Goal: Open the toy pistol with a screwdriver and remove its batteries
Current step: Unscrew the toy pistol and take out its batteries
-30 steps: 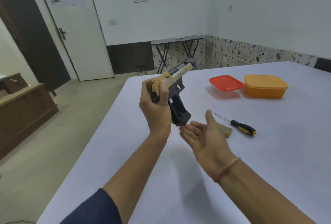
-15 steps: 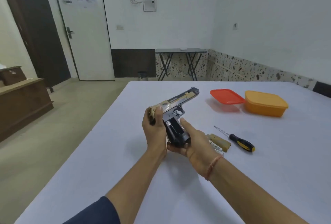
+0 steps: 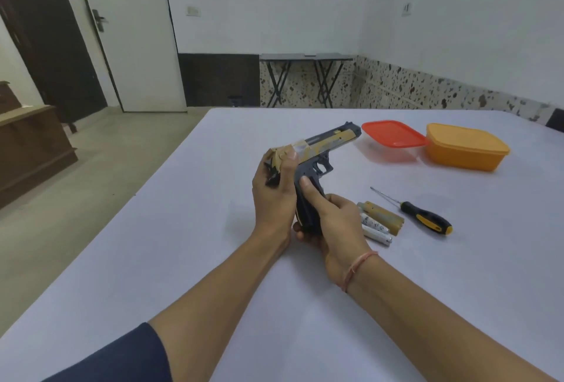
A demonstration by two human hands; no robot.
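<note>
item: toy pistol (image 3: 320,148), tan and dark, held up over the desk (image 3: 195,229) with its muzzle pointing away from me and to the right.
left grip (image 3: 271,195): closed round the rear end of the toy pistol, thumb up on the tan back of the slide.
right grip (image 3: 334,223): wrapped round the pistol's dark handle from below, thumb laid up the handle's side.
batteries (image 3: 376,230): white cells loose on the desk, just right of the pistol's handle. I count two for certain, perhaps a third.
tan cover piece (image 3: 385,217): flat on the desk, right of the pistol, against the far side of the batteries.
screwdriver (image 3: 425,219): black and yellow handle, right of the pistol and past the cover piece. Nothing is holding it, and its tip points back toward the pistol.
red-lidded box (image 3: 393,134): just beyond the pistol's muzzle, to the right.
orange box (image 3: 467,147): further right of the pistol, past the red-lidded box.
hidden: the right grip covers the opening in the handle, so I cannot tell whether a cell remains inside.
step in hand: as I judge it, the opening is done and cells are out, and this is the last check or emptying of the handle.
next move: turn the handle's opening into view, take out anything left, then lay the pistol down clear of the loose cells.
</note>
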